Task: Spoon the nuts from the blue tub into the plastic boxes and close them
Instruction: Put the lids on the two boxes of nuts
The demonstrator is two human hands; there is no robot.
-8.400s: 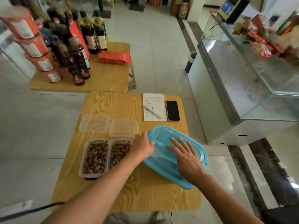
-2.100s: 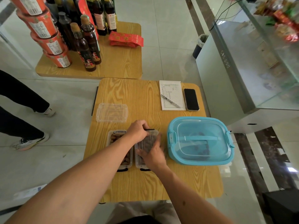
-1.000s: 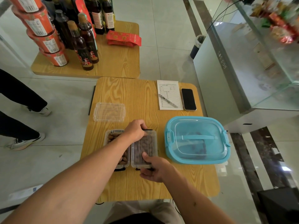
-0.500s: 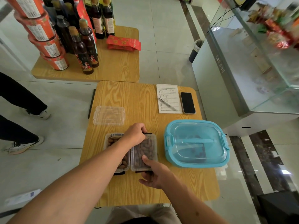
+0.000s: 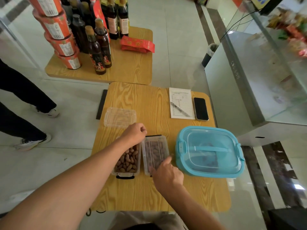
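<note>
Since a moment ago my right hand [image 5: 167, 175] has slid to the near right corner of the lidded box [image 5: 155, 152]; the left hand [image 5: 135, 132] presses its far-left corner, fingers curled, holding nothing. Thin, springy lid: press edges. The open box [image 5: 127, 161] sits left, spare lid [image 5: 120, 116] beyond.

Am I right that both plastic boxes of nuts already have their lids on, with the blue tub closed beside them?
Not quite: the head view shows only the right box lidded. The left box is open, its lid lying behind it. The blue tub is closed.
</note>
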